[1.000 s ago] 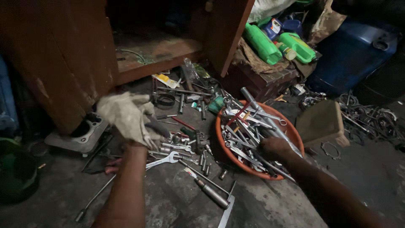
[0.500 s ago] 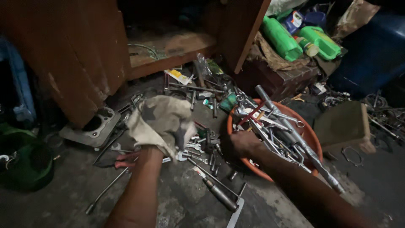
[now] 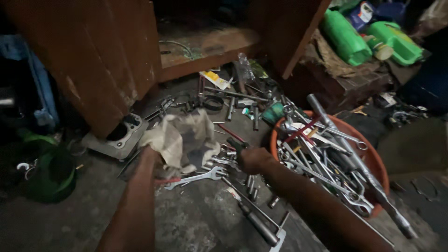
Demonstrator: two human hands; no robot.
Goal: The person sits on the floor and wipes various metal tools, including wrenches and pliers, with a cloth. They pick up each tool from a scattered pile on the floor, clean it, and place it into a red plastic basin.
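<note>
Beside orange basin [image 3: 379, 164]: loose wrenches [image 3: 196, 178], cylinder block [image 3: 116, 137], green bottles [image 3: 345, 37].

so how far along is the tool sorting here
Done: the round orange plastic basin already holds a heap of spanners. In hand: the left hand holds a dirty beige rag; the right hand has a grip on a dark green-handled tool. Left: a silver open-ended spanner and many sockets lie loose on the concrete floor.

Beige rag [image 3: 179, 137], orange basin [image 3: 379, 164], green bottles [image 3: 345, 37]
</note>
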